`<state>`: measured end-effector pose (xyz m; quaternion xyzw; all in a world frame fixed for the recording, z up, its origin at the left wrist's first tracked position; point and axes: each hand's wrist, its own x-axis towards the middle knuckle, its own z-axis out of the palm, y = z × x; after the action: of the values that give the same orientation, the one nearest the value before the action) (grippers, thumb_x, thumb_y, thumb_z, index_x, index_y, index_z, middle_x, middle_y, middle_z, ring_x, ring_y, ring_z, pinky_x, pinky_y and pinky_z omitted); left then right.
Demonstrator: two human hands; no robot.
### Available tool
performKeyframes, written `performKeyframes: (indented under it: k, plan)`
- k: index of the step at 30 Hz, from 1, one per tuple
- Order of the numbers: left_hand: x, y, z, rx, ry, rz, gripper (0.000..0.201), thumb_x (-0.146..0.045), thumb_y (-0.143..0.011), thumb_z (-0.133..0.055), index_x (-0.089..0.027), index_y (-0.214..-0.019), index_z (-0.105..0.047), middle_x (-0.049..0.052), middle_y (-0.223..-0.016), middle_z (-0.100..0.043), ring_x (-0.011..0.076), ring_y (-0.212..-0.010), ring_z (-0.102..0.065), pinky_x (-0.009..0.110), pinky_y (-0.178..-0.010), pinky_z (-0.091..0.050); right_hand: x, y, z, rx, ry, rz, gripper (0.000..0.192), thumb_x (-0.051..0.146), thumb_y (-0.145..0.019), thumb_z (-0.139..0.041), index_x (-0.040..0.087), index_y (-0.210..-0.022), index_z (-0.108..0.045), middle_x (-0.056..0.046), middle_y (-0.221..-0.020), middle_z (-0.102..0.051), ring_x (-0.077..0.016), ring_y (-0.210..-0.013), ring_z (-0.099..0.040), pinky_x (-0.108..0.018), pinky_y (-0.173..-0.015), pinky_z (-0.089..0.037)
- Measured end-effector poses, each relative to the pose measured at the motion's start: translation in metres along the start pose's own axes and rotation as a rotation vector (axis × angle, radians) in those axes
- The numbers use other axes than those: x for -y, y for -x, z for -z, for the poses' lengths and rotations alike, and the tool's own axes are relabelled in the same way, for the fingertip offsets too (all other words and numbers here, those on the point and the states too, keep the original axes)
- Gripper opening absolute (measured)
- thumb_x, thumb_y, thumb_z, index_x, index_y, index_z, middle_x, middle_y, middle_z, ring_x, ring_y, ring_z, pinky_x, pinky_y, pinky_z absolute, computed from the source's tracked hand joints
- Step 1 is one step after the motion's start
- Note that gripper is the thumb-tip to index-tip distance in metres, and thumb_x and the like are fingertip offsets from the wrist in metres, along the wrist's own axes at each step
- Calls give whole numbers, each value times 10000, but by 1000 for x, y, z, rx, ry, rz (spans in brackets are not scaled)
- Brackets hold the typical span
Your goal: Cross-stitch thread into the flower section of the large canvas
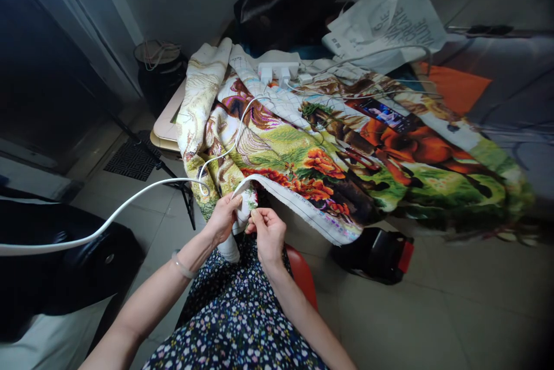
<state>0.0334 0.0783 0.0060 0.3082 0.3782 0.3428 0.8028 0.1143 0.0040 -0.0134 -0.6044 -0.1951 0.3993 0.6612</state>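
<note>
A large cross-stitch cloth with horses, red flowers and green grass drapes over a table and hangs toward my lap. My left hand grips a folded part of its lower edge, thumb on top. Close beside it, my right hand is closed in a pinch at a small green-stitched patch of the cloth. Whatever sits between those fingertips is too small to make out. Loose dark green thread lies on the cloth farther up.
A white power strip with plugs and a phone lie on the cloth. One white cable crosses from the left. Behind are a black bag and a paper bag. A tripod leg stands left; a red stool is below.
</note>
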Motion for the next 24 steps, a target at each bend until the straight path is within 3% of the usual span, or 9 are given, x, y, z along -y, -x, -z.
performKeyframes:
  k: [19,24]
  plan:
    - [-1,3,-1,8,-15,17,317,-344,-646,-787,-130,-795,-607,-6,-658,-595,78,-533,-514,204,-529,-422,-5,-6,4,25,15,76,189,328,-765,-684,149,-773,-624,27,-571,-590,-90,-455,-542,-197,-460,-461]
    - [0,0,0,-27,-49,5,325,-316,-615,-800,-123,-812,-628,1,-689,-609,74,-552,-513,203,-547,-420,-5,-4,12,73,72,36,200,324,-754,-681,145,-844,-676,-1,-637,-633,-116,-539,-586,-240,-544,-538]
